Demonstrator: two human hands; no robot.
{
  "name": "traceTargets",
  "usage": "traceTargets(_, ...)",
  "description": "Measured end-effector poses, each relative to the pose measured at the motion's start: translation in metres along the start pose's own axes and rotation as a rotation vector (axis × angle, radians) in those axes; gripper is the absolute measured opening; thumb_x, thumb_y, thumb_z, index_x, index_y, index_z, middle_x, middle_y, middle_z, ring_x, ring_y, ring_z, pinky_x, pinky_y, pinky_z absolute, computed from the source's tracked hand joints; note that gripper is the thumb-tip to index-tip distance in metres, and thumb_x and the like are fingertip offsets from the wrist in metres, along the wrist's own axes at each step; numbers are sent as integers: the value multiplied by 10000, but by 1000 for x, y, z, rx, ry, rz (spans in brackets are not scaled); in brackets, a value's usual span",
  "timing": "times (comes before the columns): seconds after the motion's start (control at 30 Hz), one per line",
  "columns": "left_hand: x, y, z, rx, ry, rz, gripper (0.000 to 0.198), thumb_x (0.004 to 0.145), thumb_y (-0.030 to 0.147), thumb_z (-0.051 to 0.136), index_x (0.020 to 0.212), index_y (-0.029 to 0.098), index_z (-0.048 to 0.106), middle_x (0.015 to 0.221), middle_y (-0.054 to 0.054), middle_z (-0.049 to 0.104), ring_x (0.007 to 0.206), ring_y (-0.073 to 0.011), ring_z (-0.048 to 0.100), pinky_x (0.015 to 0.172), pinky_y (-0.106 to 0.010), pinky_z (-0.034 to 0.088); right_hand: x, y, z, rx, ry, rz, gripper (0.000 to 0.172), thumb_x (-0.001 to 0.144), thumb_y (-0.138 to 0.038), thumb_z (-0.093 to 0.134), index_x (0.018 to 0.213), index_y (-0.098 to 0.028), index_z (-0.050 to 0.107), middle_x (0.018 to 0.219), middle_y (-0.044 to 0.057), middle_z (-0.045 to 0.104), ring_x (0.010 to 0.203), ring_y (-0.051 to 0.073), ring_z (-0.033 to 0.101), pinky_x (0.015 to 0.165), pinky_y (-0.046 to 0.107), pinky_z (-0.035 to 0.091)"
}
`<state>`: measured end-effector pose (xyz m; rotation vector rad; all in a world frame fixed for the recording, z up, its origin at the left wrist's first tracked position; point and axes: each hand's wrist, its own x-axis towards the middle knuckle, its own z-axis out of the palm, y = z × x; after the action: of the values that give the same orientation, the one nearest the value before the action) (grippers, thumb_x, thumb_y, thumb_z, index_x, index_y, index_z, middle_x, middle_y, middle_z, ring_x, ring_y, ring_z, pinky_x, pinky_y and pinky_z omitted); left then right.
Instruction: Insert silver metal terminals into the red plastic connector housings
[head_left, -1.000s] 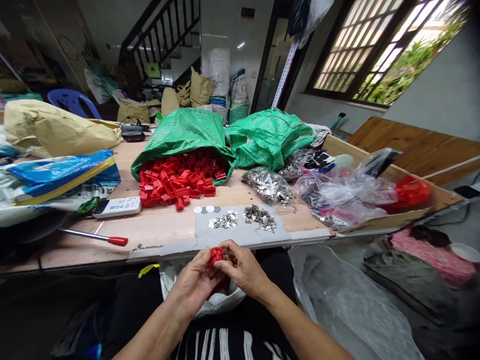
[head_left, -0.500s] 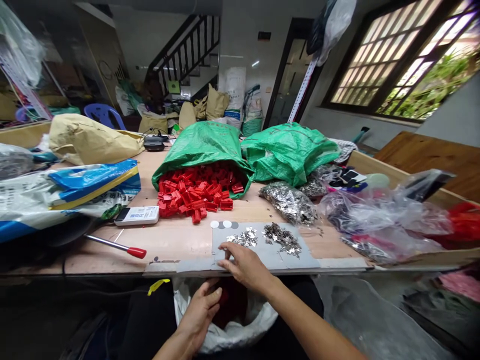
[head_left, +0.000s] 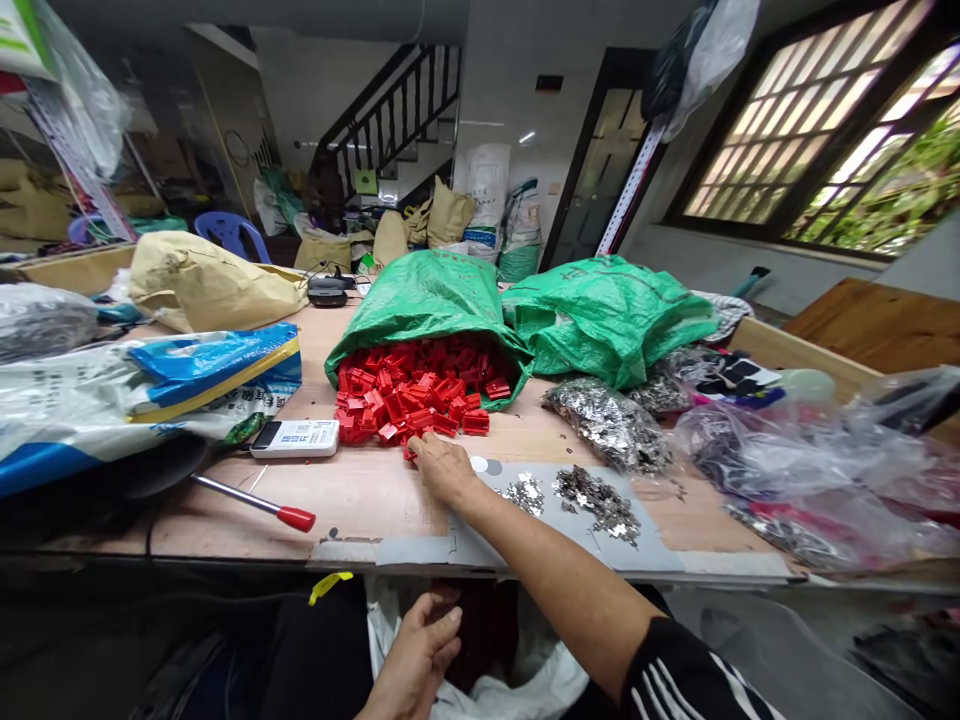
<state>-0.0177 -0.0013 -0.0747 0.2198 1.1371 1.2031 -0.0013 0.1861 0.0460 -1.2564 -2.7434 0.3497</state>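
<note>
My right hand (head_left: 444, 468) is stretched out over the table, its fingertips closed on a small red plastic piece (head_left: 409, 451) at the front edge of a pile of such pieces (head_left: 397, 395). The pile spills from the mouth of a green woven sack (head_left: 427, 290). My left hand (head_left: 421, 640) hangs low over a white sack (head_left: 551, 690) at my lap, fingers loosely curled and thumb apart; I see nothing in it. Dark red contents (head_left: 486, 635) show inside that sack. Right of my right wrist, small shiny metal pieces (head_left: 525, 492) and a darker metal heap (head_left: 596, 500) lie on a grey sheet (head_left: 652, 550).
A second green sack (head_left: 607, 310) and a clear bag of metal pieces (head_left: 607, 425) lie at the right, beside crumpled plastic bags (head_left: 795, 450). On the left are a white boxed device (head_left: 296, 438), a red-tipped lever (head_left: 296, 518) and a blue-white bag (head_left: 210, 375).
My right hand has moved from above the grey sheet's front edge forward and left to the red pile. My left hand stays over the white sack. The view has shifted slightly.
</note>
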Motion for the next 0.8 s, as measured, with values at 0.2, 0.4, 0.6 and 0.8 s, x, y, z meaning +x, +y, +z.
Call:
traceTargets(0.2, -9, 8, 5, 51, -14, 70, 403, 576, 445, 818, 839, 176, 673, 901, -55, 645, 879, -190, 615, 782, -292, 460, -28, 8, -10, 164, 25, -9, 148, 881, -278, 529, 997, -252, 617, 955, 1, 685, 868, 158, 613, 690, 229, 398)
traceTargets(0.4, -25, 27, 11, 326, 91, 608, 389, 745, 404, 693, 1065, 215, 579, 1012, -71, 655, 835, -192, 660, 725, -320, 533, -101, 12, -13, 659, 116, 15, 92, 830, -266, 615, 807, -185, 650, 737, -21, 649, 678, 112, 555, 623, 200, 367)
traceTargets(0.6, -24, 39, 13, 930, 138, 1124, 415, 807, 255, 624, 1214, 240, 544, 1170, -112, 581, 1018, -248, 612, 729, -363, 565, -165, -4, -4, 809, 176, 86, 79, 766, -176, 655, 696, -166, 622, 660, -46, 577, 632, 90, 495, 594, 186, 350)
traceTargets(0.8, -25, 40, 22, 993, 31, 1141, 251, 812, 256, 589, 1054, 226, 650, 1037, -80, 680, 991, -253, 641, 877, -426, 529, -189, 14, 0, 888, 117, 105, 89, 823, -250, 626, 826, -172, 669, 738, -23, 650, 673, 107, 557, 620, 188, 400)
